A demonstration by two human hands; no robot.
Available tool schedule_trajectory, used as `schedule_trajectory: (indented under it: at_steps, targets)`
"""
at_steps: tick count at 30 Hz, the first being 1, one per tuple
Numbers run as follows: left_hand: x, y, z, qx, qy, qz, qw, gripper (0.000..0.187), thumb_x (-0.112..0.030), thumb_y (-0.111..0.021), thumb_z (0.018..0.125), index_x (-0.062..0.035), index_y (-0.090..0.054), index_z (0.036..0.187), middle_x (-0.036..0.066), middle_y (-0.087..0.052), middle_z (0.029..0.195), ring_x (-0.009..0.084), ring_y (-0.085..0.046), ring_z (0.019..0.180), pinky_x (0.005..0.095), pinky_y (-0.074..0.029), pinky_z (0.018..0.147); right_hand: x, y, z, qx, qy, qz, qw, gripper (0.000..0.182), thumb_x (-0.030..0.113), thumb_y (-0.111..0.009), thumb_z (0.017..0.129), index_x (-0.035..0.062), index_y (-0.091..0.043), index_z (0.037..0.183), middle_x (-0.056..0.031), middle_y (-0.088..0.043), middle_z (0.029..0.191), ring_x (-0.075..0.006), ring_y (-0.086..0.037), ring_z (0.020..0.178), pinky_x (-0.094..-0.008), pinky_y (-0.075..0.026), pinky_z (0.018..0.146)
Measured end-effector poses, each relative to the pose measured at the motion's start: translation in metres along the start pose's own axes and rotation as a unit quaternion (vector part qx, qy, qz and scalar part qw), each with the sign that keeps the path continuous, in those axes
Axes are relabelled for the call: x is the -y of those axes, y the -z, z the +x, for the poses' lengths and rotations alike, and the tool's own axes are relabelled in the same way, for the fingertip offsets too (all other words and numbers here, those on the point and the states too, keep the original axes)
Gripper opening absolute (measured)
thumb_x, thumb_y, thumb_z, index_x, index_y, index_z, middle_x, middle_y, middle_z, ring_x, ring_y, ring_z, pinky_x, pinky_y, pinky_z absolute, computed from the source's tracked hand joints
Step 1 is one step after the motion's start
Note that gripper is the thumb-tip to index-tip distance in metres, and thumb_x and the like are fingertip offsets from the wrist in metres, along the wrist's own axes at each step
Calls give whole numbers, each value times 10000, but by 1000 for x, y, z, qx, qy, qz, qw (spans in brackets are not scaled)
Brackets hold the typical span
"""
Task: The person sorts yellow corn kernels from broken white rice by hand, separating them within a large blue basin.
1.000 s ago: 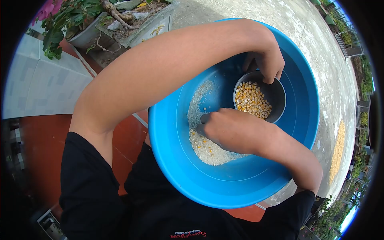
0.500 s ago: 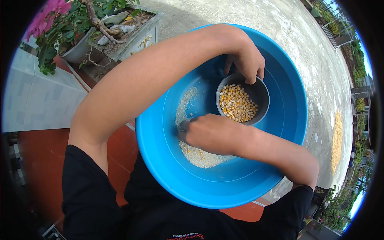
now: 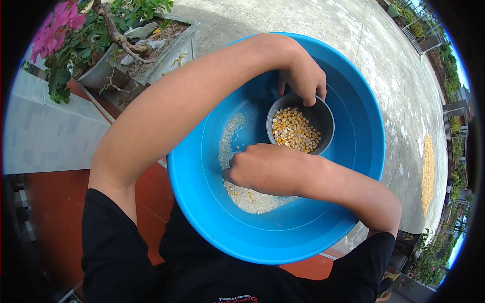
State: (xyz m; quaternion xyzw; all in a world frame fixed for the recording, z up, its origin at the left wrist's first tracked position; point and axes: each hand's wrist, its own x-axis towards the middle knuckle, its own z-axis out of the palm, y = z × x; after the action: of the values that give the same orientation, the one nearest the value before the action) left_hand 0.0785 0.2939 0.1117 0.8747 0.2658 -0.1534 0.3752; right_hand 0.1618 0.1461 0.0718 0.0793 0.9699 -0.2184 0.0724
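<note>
A grey metal bowl (image 3: 323, 121) partly filled with yellow and white corn kernels (image 3: 295, 129) stands inside a large blue plastic basin (image 3: 222, 230). My left hand (image 3: 305, 83) reaches across from the left and grips the bowl's far rim, thumb over the edge. White grains, like broken rice (image 3: 260, 203), are spread along the basin's left and near floor, with a few corn kernels among them. My right hand (image 3: 257, 169) is just above these grains, left of the bowl. Its fingers are curled and mostly hidden under the hand, so what they hold cannot be seen.
The basin rests against my lap. At the upper left stand a concrete planter (image 3: 172, 55) and pink flowers (image 3: 58, 28). Red tiles (image 3: 60, 217) lie at left, pale concrete ground (image 3: 399, 96) beyond. A yellow strip of grain (image 3: 428, 174) lies far right.
The view has shifted slightly, so basin and bowl appear a little further left. My right hand's fingers look more curled in over the grains. My left hand keeps its grip on the bowl.
</note>
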Motion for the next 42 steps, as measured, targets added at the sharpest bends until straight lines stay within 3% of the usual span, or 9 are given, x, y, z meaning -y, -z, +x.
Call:
schedule_trajectory:
  at_steps: [8, 14, 17, 23, 27, 33, 36, 38, 42]
  targets:
    - [-1, 1, -10, -51, -34, 28, 998, 645, -242, -684, 992, -174, -633, 1631, 176, -715, 1535, 326, -687, 1411, 450, -519, 1234, -1, 37, -11, 21, -29, 55, 998, 93, 26, -761, 952, -50, -795, 992, -226, -792, 897, -400, -813, 883, -481, -644, 800]
    - [5, 7, -14, -78, -132, -50, 987, 596, -284, -695, 1031, -79, -657, 1590, 178, -742, 1491, 278, -712, 1367, 401, -536, 1196, -25, 88, -46, 22, -143, 101, 984, 126, 107, -799, 970, 7, -855, 1023, -151, -832, 892, -303, -811, 823, -407, -619, 756]
    - [15, 15, -1, -59, -155, -142, 976, 591, -270, -719, 1026, -117, -662, 1594, 143, -731, 1497, 258, -690, 1389, 424, -570, 1180, -39, 98, -62, 10, -221, 46, 974, 198, 146, -806, 967, 47, -877, 1123, -141, -854, 1031, -281, -821, 934, -390, -649, 875]
    - [16, 17, 4, -20, -87, -134, 987, 524, -294, -706, 1071, -118, -676, 1563, 127, -733, 1486, 253, -678, 1397, 518, -578, 1163, -40, 92, -62, 32, -273, -20, 961, 219, 113, -780, 956, 55, -873, 1145, -146, -847, 1082, -308, -816, 1003, -411, -648, 923]
    - [18, 7, 5, -65, -115, -96, 987, 503, -328, -654, 1115, -38, -702, 1523, 167, -761, 1441, 258, -719, 1319, 406, -548, 1139, -45, 78, -57, 36, -284, -72, 955, 181, 61, -742, 965, 28, -851, 1105, -162, -835, 1075, -331, -813, 1016, -433, -652, 909]
    - [8, 6, -2, -87, -95, -63, 990, 496, -324, -618, 1145, -68, -668, 1566, 197, -731, 1484, 303, -718, 1349, 439, -581, 1144, -26, 71, -47, -60, -209, -145, 965, 165, -21, -724, 952, 0, -779, 1106, -200, -800, 1034, -377, -800, 1004, -468, -644, 874]
    - [7, 8, 0, -72, -90, -83, 990, 498, -307, -616, 1154, -70, -637, 1592, 206, -720, 1488, 297, -725, 1340, 436, -599, 1143, -9, 71, -29, -56, -141, -29, 988, 169, -6, -753, 930, -14, -755, 1098, -195, -776, 998, -393, -790, 976, -500, -624, 857]
    - [11, 10, 4, -66, -103, -87, 989, 495, -291, -618, 1159, -71, -623, 1602, 212, -716, 1484, 288, -732, 1329, 429, -610, 1137, -5, 54, -18, -74, -61, 31, 995, 171, -80, -701, 906, -79, -759, 1066, -263, -769, 895, -438, -818, 939, -497, -663, 818]
    - [13, 11, 6, -68, -115, -124, 983, 486, -275, -622, 1158, -69, -626, 1598, 220, -721, 1469, 291, -744, 1311, 432, -614, 1131, 2, 26, -7, 61, -74, 40, 995, 246, -74, -671, 941, -72, -710, 1184, -250, -724, 1129, -428, -793, 1014, -513, -636, 894]
